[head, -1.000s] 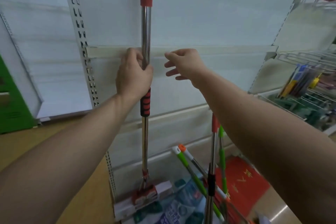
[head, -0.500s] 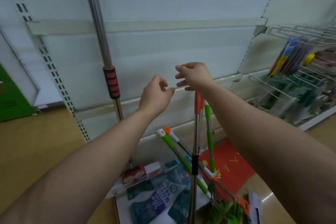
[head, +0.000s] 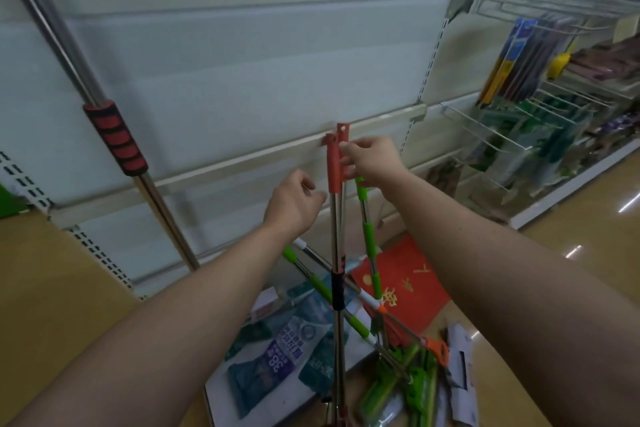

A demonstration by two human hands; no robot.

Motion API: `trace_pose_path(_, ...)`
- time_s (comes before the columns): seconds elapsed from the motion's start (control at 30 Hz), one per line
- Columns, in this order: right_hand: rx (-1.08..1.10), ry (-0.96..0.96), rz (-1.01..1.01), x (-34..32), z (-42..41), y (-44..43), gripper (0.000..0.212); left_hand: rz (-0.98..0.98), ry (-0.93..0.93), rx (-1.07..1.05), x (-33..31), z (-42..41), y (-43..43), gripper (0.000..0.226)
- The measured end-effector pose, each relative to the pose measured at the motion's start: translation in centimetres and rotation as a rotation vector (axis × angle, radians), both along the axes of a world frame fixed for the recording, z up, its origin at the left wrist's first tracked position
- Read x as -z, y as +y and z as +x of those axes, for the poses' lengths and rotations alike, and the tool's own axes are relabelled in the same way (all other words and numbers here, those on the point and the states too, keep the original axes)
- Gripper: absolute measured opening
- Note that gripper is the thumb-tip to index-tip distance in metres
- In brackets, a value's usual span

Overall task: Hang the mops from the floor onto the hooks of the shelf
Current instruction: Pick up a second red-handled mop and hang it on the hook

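Two red-topped steel mop poles (head: pixel 334 166) stand upright together in the middle of the view, in front of the white shelf back panel (head: pixel 242 80). My right hand (head: pixel 374 159) is shut on the red top of the rear pole. Just left of the poles, my left hand (head: pixel 294 201) has half-curled fingers and holds nothing. A hung mop with a red and black foam grip (head: pixel 115 139) slants down the panel at the left. A green-handled mop (head: pixel 369 243) leans behind the red ones, and more green mops (head: pixel 408 388) lie on the floor.
Packs of wipes (head: pixel 287 354) lie on the shelf's low base. A red mat (head: pixel 405 284) lies beside them. Wire racks (head: pixel 502 135) with hanging goods fill the right. A horizontal rail (head: pixel 242 163) crosses the panel. Wooden floor (head: pixel 52 288) lies at the left.
My left hand let go of the hung mop and dropped down to the right. My right hand reached the red-topped poles and closed on one. The view tilted downward.
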State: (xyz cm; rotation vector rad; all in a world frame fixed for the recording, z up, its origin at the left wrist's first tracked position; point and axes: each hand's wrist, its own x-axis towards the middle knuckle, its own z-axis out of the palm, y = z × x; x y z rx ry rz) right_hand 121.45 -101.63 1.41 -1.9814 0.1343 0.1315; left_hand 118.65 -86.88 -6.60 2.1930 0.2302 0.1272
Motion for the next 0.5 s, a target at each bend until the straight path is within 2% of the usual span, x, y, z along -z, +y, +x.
trace_pose_path(0.13,0.013,0.045,-0.04,2.9,1.4,-1.1,0.028,-0.048,0.06,0.027,2.7,1.2,-1.0,0.019)
trace_pose_path(0.5,0.065,0.112,-0.121,9.1,3.8,-2.3,0.015,-0.014,0.227,0.063,8.7,4.2,-3.8,0.02)
